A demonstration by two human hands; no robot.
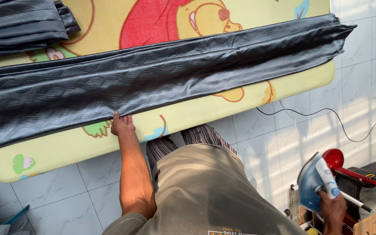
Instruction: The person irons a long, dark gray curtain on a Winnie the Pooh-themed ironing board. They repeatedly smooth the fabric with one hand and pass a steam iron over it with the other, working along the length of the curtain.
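A long strip of dark grey patterned fabric point(162, 78), folded lengthwise, lies across a yellow padded board point(66, 150) printed with cartoon figures. My left hand point(122, 124) rests flat at the fabric's near edge, fingers tucked against the hem, about the middle of the board. My right hand point(332, 209) is low at the right, away from the board, gripping the handle of a blue and white clothes iron point(315, 180) held upright over a small stand.
More folded grey fabric point(20, 24) is piled on the board's far left corner. A thin black cord point(327, 114) trails over the white tiled floor point(362, 74). A red-handled object point(349, 167) and a metal rack stand at the lower right.
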